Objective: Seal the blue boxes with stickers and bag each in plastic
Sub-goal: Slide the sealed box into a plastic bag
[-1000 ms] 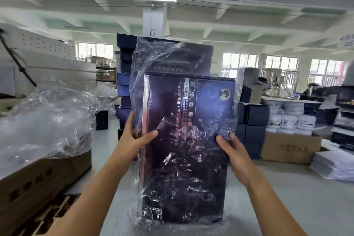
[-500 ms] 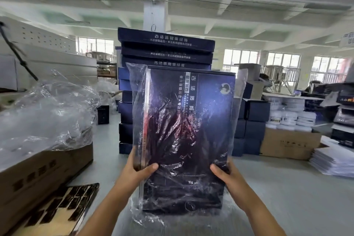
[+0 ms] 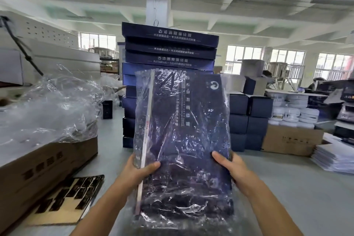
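Note:
I hold a flat dark blue box [image 3: 191, 120] upright in front of me, wrapped in a crinkled clear plastic bag [image 3: 141, 101]. My left hand [image 3: 140, 170] grips its left edge, thumb across the front. On the right edge my right hand [image 3: 229, 165] grips it the same way. Behind it stands a tall stack of blue boxes [image 3: 169, 48] with white lettering on their sides. A sheet of dark stickers [image 3: 67, 199] lies at the lower left.
A cardboard carton [image 3: 47, 163] heaped with clear plastic bags [image 3: 47, 107] sits at the left. Smaller dark blue boxes [image 3: 249, 119], white jars [image 3: 295, 115], a brown carton [image 3: 291, 142] and a pile of white sheets [image 3: 337, 155] stand at the right. A person sits far right.
The bagged box has come down lower in front of me, and the bag's open top now covers the box's upper edge. Both hands have slid down toward the box's lower half.

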